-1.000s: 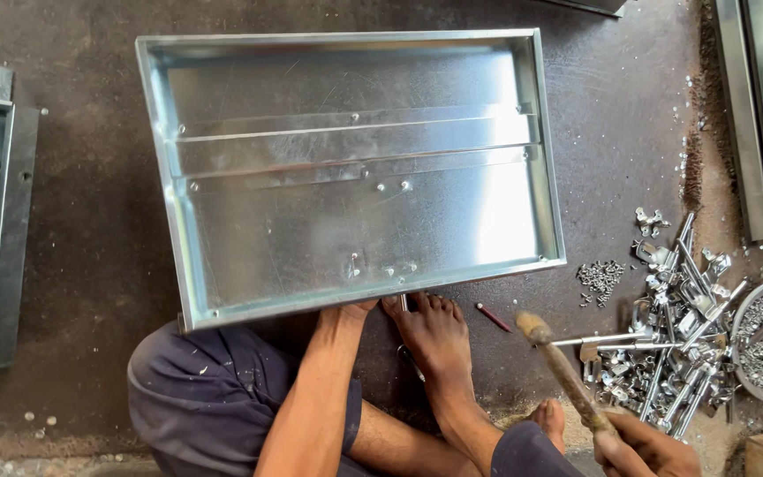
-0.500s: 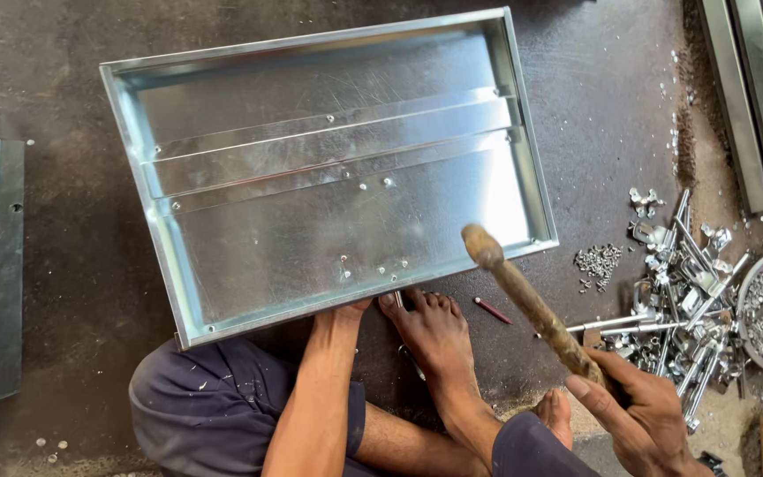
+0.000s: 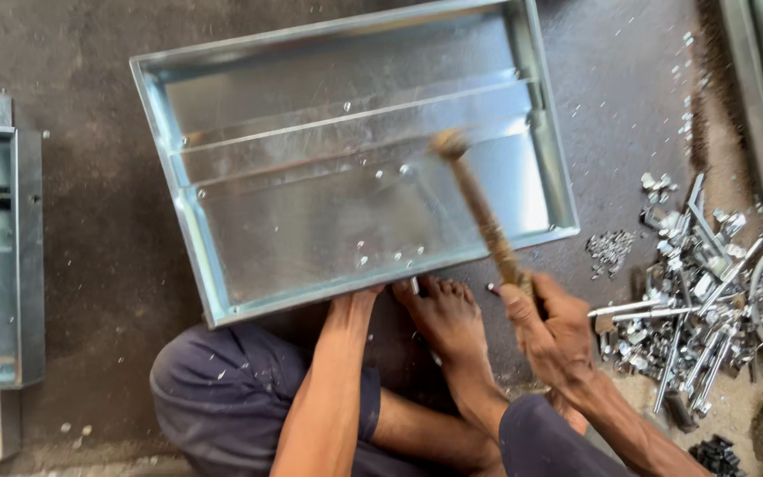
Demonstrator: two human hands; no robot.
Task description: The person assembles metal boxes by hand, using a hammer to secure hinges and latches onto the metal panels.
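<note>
Floor [image 3: 90,221]: dark, gritty, strewn with small metal bits.
Tray [image 3: 346,159]: large shiny sheet-metal tray lying open side up; it has slid right and up in view since a second ago.
Left hand [image 3: 359,300]: at the tray's near rim, grip hidden under the edge, cannot tell its state.
Right hand [image 3: 545,331]: grip wrapped tight round the hammer handle.
Hammer [image 3: 479,208]: before beside the bolt pile, now swung over the tray, head blurred above its base.
Bolt pile [image 3: 691,291]: right, near the right hand.

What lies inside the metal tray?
Inside the tray: a raised fold, small rivets, and the hammer above it. The left hand's fingers are hidden under its near rim.
</note>
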